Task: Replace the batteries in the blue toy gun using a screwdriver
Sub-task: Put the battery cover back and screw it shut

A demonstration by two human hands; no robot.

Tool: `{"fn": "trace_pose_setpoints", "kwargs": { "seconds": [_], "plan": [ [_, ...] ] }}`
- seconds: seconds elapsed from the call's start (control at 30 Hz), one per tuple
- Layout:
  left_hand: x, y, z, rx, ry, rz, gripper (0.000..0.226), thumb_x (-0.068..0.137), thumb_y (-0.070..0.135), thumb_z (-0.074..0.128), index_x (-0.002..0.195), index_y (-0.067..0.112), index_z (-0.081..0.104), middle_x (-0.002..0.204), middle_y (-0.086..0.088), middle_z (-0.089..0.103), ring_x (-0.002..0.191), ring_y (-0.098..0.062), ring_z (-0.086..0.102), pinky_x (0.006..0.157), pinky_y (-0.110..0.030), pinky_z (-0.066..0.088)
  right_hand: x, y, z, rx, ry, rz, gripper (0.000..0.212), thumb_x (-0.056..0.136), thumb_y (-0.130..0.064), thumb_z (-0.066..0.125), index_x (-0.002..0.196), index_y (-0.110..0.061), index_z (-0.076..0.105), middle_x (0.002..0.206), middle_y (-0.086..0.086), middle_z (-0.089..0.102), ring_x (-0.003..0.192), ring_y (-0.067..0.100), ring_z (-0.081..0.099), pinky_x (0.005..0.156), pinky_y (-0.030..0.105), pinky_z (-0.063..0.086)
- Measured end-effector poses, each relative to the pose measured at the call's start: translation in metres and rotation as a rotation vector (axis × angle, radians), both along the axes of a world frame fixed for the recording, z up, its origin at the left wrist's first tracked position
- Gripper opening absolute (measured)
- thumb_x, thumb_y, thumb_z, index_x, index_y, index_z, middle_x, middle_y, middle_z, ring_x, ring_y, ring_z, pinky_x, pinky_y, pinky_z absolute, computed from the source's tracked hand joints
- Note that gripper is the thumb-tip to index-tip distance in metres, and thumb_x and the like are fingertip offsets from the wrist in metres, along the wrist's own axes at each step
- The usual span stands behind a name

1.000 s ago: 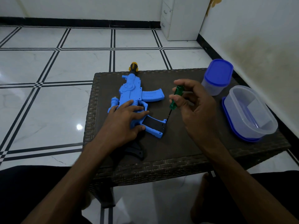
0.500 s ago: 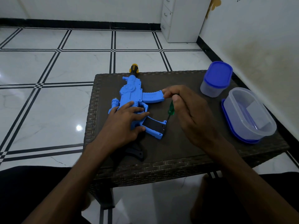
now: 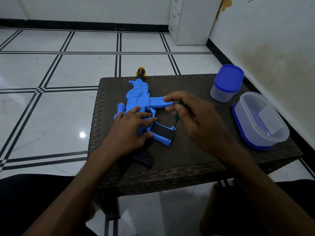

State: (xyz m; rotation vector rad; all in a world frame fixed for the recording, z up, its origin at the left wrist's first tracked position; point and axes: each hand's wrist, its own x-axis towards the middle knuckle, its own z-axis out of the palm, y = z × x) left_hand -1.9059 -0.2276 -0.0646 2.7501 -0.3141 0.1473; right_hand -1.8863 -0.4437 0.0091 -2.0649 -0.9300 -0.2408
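Observation:
The blue toy gun [image 3: 139, 97] lies flat on the dark wicker table [image 3: 196, 160], its yellow and black muzzle pointing away past the far edge. My left hand [image 3: 131, 128] presses flat on the gun's body near the grip. My right hand [image 3: 192, 116] holds a green-handled screwdriver [image 3: 177, 117] by its handle, fingers curled round it. The shaft points down, its tip at the end of the black battery cover [image 3: 162, 131] on the grip. Much of the screwdriver handle is hidden by my fingers.
A small tub with a blue lid [image 3: 225, 83] stands at the table's far right. A clear oval container [image 3: 260, 120] sits on its blue lid near the right edge. White tiled floor lies to the left; a white cabinet [image 3: 190, 19] stands by the wall.
My right hand has dropped lower over the screwdriver handle and turned on it. The tip stays at the battery cover. My left hand has not moved.

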Motion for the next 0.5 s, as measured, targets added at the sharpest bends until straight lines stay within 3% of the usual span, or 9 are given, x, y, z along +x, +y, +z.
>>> {"fn": "trace_pose_setpoints", "kwargs": {
  "seconds": [0.17, 0.3, 0.37, 0.5],
  "plan": [
    [0.0003, -0.0005, 0.0006, 0.003, 0.002, 0.004, 0.053, 0.086, 0.046, 0.065, 0.137, 0.042, 0.049, 0.145, 0.013, 0.048, 0.146, -0.017, 0.023, 0.111, -0.055, 0.025, 0.0021, 0.0029, -0.001, -0.077, -0.121, -0.092, 0.013, 0.096, -0.018, 0.055, 0.105, -0.016, 0.064, 0.091, -0.002, 0.065, 0.08, 0.012, 0.06, 0.069, 0.034, 0.05],
    [0.0014, -0.0002, 0.0006, 0.013, 0.011, 0.003, 0.053, 0.086, 0.047, 0.063, 0.137, 0.042, 0.048, 0.145, 0.013, 0.047, 0.146, -0.017, 0.023, 0.111, -0.054, 0.026, -0.0016, 0.0013, 0.0035, -0.045, -0.011, -0.033, 0.024, 0.099, -0.014, 0.043, 0.115, -0.011, 0.061, 0.109, -0.002, 0.064, 0.101, 0.008, 0.06, 0.086, 0.031, 0.05],
    [0.0016, -0.0004, 0.0004, 0.017, 0.015, 0.001, 0.053, 0.087, 0.047, 0.063, 0.138, 0.042, 0.048, 0.145, 0.013, 0.047, 0.146, -0.018, 0.022, 0.111, -0.055, 0.026, -0.0036, -0.0013, 0.0071, -0.014, 0.045, 0.028, 0.028, 0.099, -0.009, 0.041, 0.12, -0.01, 0.06, 0.117, -0.001, 0.065, 0.108, 0.009, 0.062, 0.09, 0.036, 0.051],
    [0.0009, -0.0002, 0.0007, 0.014, 0.013, 0.004, 0.053, 0.086, 0.046, 0.064, 0.137, 0.042, 0.048, 0.145, 0.014, 0.047, 0.146, -0.017, 0.022, 0.111, -0.055, 0.025, 0.0002, -0.0013, 0.0051, -0.048, -0.058, -0.03, 0.018, 0.097, -0.012, 0.056, 0.112, -0.016, 0.064, 0.093, 0.0, 0.069, 0.08, 0.015, 0.066, 0.068, 0.04, 0.052]
  ]
}}
